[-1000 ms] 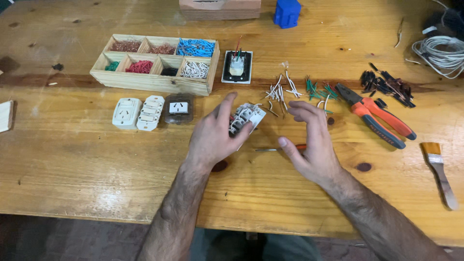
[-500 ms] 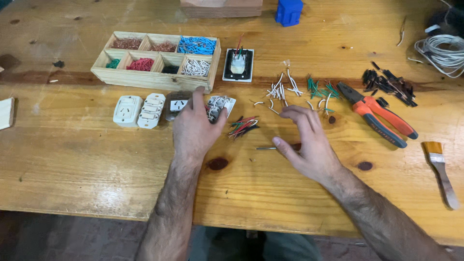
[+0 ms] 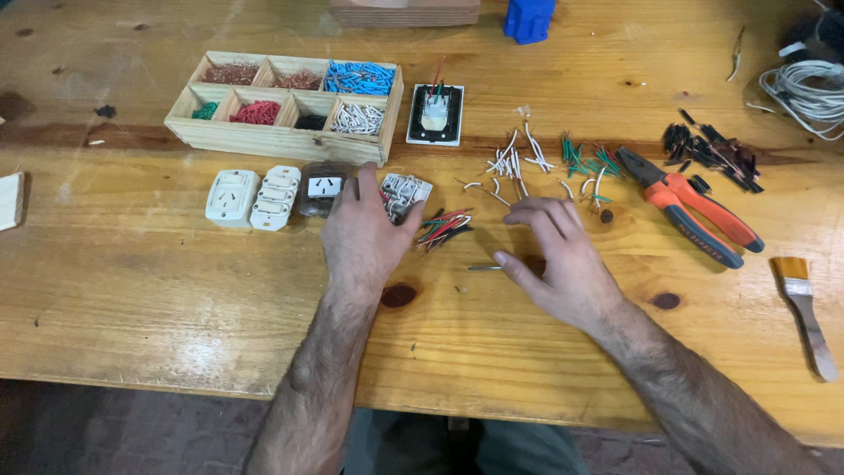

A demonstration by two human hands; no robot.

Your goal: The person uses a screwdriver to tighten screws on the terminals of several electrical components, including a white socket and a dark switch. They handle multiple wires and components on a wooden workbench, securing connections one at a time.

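Note:
My left hand (image 3: 362, 236) lies palm down on the wooden table (image 3: 158, 290). Its thumb and fingers sit around a white socket module (image 3: 404, 191), which rests on the table with red and green wires (image 3: 445, 226) trailing to its right. The module ends a row of a clear-cased socket (image 3: 320, 186) and two white sockets (image 3: 275, 196) (image 3: 232, 198). My right hand (image 3: 563, 261) hovers empty with fingers spread, just right of a thin metal tool (image 3: 482, 267) lying on the table.
A wooden compartment box (image 3: 281, 142) of coloured wire bits stands at the back left, a black-framed socket (image 3: 435, 114) beside it. White (image 3: 519, 158) and green (image 3: 585, 158) wire pieces, orange pliers (image 3: 694, 214), black pieces (image 3: 712, 149), a brush (image 3: 804, 308) and a cable coil (image 3: 809, 88) lie to the right.
My left hand carried the wired socket module leftward and set it down at the end of the socket row. My right hand let go and stayed near the middle.

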